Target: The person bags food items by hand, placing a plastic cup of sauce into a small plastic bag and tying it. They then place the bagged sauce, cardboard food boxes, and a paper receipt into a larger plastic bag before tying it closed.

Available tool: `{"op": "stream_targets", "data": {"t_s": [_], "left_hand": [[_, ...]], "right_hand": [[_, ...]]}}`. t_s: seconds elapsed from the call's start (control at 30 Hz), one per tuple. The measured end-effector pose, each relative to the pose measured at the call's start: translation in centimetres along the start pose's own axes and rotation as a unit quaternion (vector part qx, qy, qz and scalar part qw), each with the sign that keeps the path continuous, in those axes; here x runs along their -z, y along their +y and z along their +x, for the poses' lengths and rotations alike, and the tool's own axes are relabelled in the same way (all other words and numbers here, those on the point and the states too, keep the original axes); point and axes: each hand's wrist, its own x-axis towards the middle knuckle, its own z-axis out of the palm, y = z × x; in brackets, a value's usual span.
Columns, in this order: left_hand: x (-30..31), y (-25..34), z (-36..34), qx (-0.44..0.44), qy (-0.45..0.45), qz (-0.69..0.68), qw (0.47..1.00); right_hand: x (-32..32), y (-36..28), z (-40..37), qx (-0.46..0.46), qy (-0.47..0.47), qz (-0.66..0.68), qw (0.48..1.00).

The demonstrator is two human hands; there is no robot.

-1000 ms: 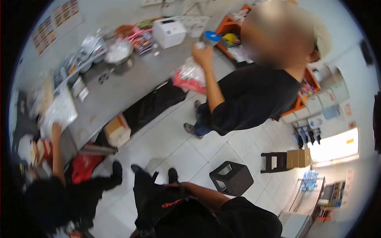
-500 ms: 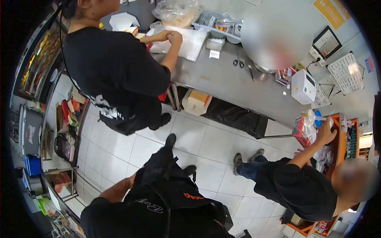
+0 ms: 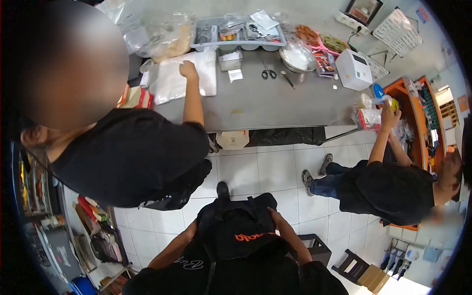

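My left hand [image 3: 191, 229] is at the left edge of the black apron [image 3: 223, 216] with orange lettering that I wear. On the apron's other side is my right hand [image 3: 275, 215], also against the cloth. The fingers of both hands are hidden by the apron, so I cannot see whether they grip it. Beneath my hands is the white tiled floor [image 3: 275, 169].
Ahead stands a steel table [image 3: 275, 105] with scissors [image 3: 269, 73], a bowl [image 3: 297, 61], a blue tray [image 3: 238, 34] and clear plastic sheets [image 3: 177, 78]. One co-worker [image 3: 128, 152] stands left, another [image 3: 383, 191] right by an orange shelf [image 3: 418, 128]. A dark crate [image 3: 314, 248] sits lower right.
My view has turned to face the table more squarely. My right hand has come into sight. The left co-worker's hands, together before, now show as one hand over the plastic sheets.
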Motion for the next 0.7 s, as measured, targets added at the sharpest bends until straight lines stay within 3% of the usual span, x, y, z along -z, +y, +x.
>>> {"op": "stream_targets", "data": {"t_s": [0.07, 0.13, 0.17, 0.23, 0.3, 0.37, 0.43, 0.5, 0.57, 0.6, 0.67, 0.7], "left_hand": [[-1.7, 1.4, -1.7, -0.016, 0.030, 0.050, 0.998], [-4.2, 4.0, -4.0, -0.051, 0.078, 0.204, 0.975], [-5.6, 5.4, -5.2, -0.075, 0.100, 0.323, 0.938], [-9.0, 8.7, -7.2, -0.188, 0.103, 0.580, 0.786], [-20.1, 15.6, -13.1, -0.356, 0.031, 0.496, 0.791], [-27.5, 18.9, -16.4, -0.493, -0.137, 0.434, 0.742], [-34.5, 20.8, -19.1, -0.541, -0.297, 0.437, 0.655], [-40.6, 20.6, -19.6, -0.622, -0.393, 0.430, 0.523], [-46.3, 20.9, -22.3, -0.617, -0.430, 0.491, 0.440], [-48.4, 20.9, -22.8, -0.646, -0.451, 0.494, 0.367], [-50.8, 19.3, -23.5, -0.767, -0.359, 0.404, 0.347], [-51.7, 18.6, -23.5, -0.801, -0.322, 0.375, 0.337]], "right_hand": [[0.8, -0.6, 1.9, 0.053, 0.071, -0.088, 0.992], [2.3, -0.9, 4.1, 0.109, 0.131, -0.229, 0.958], [5.4, 1.3, 10.5, 0.206, 0.119, -0.238, 0.941], [4.1, -2.9, 8.1, 0.231, 0.121, -0.277, 0.925], [6.8, -5.2, 6.9, 0.258, 0.137, -0.305, 0.907], [10.0, -6.9, 9.7, 0.300, 0.160, -0.330, 0.881], [11.4, -11.0, 7.1, 0.277, 0.165, -0.300, 0.898], [14.5, -12.9, 8.0, 0.243, 0.145, -0.219, 0.934], [18.3, -13.9, 10.6, 0.234, 0.115, -0.141, 0.955], [19.0, -14.3, 9.7, 0.220, 0.137, -0.180, 0.949], [21.0, -14.0, 9.3, 0.227, 0.140, -0.161, 0.950], [24.0, -13.1, 12.7, 0.212, 0.089, -0.195, 0.953]]}}
